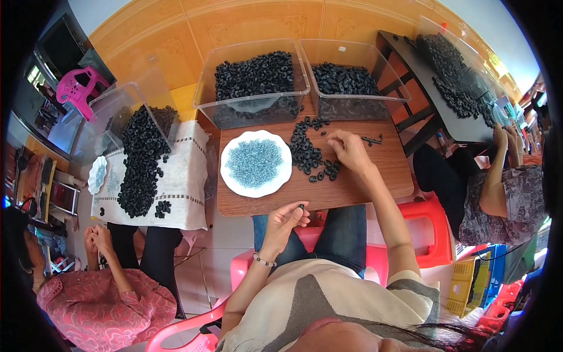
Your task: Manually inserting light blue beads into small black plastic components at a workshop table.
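My left hand (285, 222) is closed in front of the table's near edge, pinching a small black ring-shaped piece (301, 206) between thumb and forefinger. Over the wooden table, my right hand (351, 150) has its fingers curled downward at the right side of a loose pile of black ring-shaped pieces (305, 149). Whatever its fingertips hold, if anything, is too small to make out. Left of the pile stands a white scalloped plate (227, 176) covered with tiny clear bluish pieces (254, 163). A few thin dark rods (372, 141) lie right of my right hand.
Two clear plastic bins (252, 100) (358, 100) full of black pieces stand at the table's back. On the left, a person in pink (111, 299) sits by a cloth-covered table (185, 199) with more pieces. Another person (504, 199) works at a dark table (446, 111) on the right.
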### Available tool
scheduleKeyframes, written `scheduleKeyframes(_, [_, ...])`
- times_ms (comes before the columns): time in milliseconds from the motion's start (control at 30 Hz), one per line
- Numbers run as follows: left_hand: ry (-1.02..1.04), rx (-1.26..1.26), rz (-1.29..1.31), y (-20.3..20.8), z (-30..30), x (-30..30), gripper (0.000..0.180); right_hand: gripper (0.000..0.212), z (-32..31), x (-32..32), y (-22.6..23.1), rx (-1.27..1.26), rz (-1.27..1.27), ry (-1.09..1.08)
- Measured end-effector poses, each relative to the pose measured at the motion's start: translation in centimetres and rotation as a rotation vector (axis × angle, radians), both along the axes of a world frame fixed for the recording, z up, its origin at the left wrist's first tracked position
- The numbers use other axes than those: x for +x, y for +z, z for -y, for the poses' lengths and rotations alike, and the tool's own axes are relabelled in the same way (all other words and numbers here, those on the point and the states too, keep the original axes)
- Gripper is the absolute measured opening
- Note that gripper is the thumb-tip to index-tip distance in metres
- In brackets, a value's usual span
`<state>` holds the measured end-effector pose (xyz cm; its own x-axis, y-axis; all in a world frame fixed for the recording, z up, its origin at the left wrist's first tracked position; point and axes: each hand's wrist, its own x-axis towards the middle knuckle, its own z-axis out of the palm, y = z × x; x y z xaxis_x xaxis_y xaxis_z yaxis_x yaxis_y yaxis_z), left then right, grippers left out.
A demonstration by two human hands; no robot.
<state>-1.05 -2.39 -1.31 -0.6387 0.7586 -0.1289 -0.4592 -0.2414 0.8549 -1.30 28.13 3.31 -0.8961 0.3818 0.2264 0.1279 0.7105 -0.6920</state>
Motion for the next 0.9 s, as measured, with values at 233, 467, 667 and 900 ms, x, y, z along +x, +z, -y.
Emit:
scheduleKeyframes(233, [0.040,-0.042,0.032,-0.3,0.1,0.1,0.035,0.016,-2.4,-3.8,-2.1,0.214,0.041,-0.049])
scheduleKeyframes(467, [0.056,-0.061,0.017,-0.2,0.0,0.1,0.034,0.017,-1.3,-2.9,-1.1,-0.182,0.065,-0.040])
scheduleKeyframes(667, [0.036,-0.042,-0.010,0.5,-0.4,0.5,0.034,0.021,2.7,1.7,1.5,-0.695,-0.065,0.080])
scheduleKeyframes(900, [0.079,-0.030,-0.102,0.9,-0.9,1.2,0.032,0.025,6.2,6.0,1.3,-0.910,0.042,0.118])
